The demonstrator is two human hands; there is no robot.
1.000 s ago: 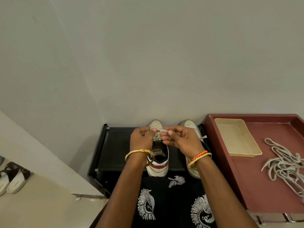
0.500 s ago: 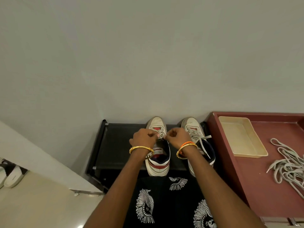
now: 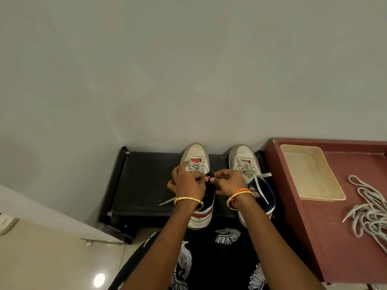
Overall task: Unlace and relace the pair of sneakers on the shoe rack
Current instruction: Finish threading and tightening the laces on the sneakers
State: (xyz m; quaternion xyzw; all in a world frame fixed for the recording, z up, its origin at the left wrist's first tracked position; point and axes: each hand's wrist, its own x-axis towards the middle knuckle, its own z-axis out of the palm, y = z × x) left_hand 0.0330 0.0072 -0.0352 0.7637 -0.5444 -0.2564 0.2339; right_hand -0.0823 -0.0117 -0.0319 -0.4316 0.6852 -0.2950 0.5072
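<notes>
Two white sneakers with red and navy trim stand side by side on the black shoe rack [image 3: 144, 185], toes toward the wall. Both my hands meet over the throat of the left sneaker [image 3: 195, 158]. My left hand [image 3: 186, 183] is closed around its grey lace, whose tip [image 3: 167, 200] trails out to the left onto the rack. My right hand [image 3: 228, 183] pinches the dark navy tongue [image 3: 210, 175] of that sneaker. The right sneaker [image 3: 244, 159] is untouched, laced over the toe, with loose lace ends [image 3: 259, 185] hanging across its open collar.
A maroon tabletop [image 3: 314, 237] adjoins the rack on the right, holding a shallow beige tray [image 3: 310, 172] and a pile of loose grey laces [image 3: 368, 210]. A plain wall stands directly behind the rack. A white sandal [image 3: 6, 222] lies on the floor at far left.
My hands came down from holding the lace above the left sneaker to its throat. The right hand now pinches the tongue, and a lace tip lies out to the left.
</notes>
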